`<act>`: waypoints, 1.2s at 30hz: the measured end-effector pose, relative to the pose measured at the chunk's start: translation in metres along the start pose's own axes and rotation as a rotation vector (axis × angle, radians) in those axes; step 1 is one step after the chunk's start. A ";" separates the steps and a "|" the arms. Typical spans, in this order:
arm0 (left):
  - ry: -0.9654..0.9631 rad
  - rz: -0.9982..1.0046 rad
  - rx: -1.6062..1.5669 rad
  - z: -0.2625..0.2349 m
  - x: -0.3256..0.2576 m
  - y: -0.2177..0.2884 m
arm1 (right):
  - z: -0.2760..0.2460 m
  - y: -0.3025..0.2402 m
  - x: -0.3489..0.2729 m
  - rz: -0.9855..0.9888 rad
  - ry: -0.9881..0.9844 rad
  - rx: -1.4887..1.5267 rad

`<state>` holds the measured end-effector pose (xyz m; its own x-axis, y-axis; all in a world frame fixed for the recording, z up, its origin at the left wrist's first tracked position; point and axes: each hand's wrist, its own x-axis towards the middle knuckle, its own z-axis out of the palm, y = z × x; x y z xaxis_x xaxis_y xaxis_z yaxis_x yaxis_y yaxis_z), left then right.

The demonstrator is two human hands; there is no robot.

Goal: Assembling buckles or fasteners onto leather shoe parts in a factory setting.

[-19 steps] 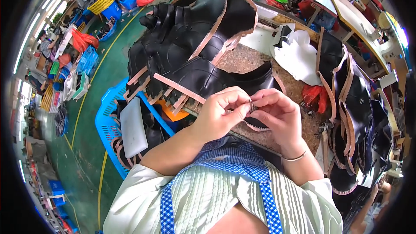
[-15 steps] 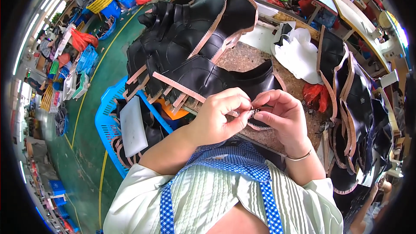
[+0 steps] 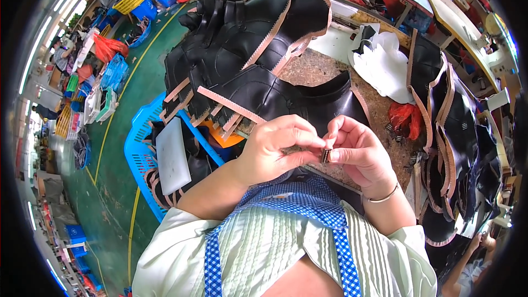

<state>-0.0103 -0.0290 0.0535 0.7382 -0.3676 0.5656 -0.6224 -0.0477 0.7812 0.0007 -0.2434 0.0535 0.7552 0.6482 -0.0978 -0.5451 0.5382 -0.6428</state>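
Observation:
In front of my apron, my left hand [image 3: 280, 148] and my right hand [image 3: 357, 157] meet with closed fingertips. Between them is a small dark striped piece [image 3: 326, 155], metallic-looking, pinched by my right thumb and fingers; my left fingertips press against its other side. Fingers cover part of it, so its exact kind is unclear. Just beyond my hands lies a black leather boot upper [image 3: 258, 93] with pale pinkish zigzag-cut edges, on a worn brown tabletop [image 3: 313, 69]. More stacked black uppers [image 3: 231, 41] rise behind it.
A blue plastic basket [image 3: 144, 148] at my left holds black pieces and a white slab [image 3: 172, 157]. Right of my hands are a red plastic bag [image 3: 404, 121], white cut pieces [image 3: 382, 71] and hanging black uppers [image 3: 459, 132]. Green floor [image 3: 118, 181] lies left.
The small striped piece has turned more upright between my fingertips, and my right fingers have shifted their hold. My view has moved slightly, while the uppers and basket stay in place.

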 end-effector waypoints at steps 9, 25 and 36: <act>0.003 -0.403 -0.547 0.000 -0.015 0.007 | 0.025 -0.007 -0.002 -0.921 0.031 -1.463; 0.206 -0.514 -0.602 0.011 -0.019 0.021 | 0.025 -0.001 -0.011 -0.809 0.029 -1.369; 0.416 -0.386 -0.373 0.040 -0.018 0.014 | 0.026 0.024 -0.005 -0.930 0.424 -1.292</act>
<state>-0.0424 -0.0602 0.0441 0.9746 0.0032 0.2241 -0.2179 0.2469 0.9442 -0.0253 -0.2195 0.0585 0.7875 0.0782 0.6113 0.6054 -0.2843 -0.7435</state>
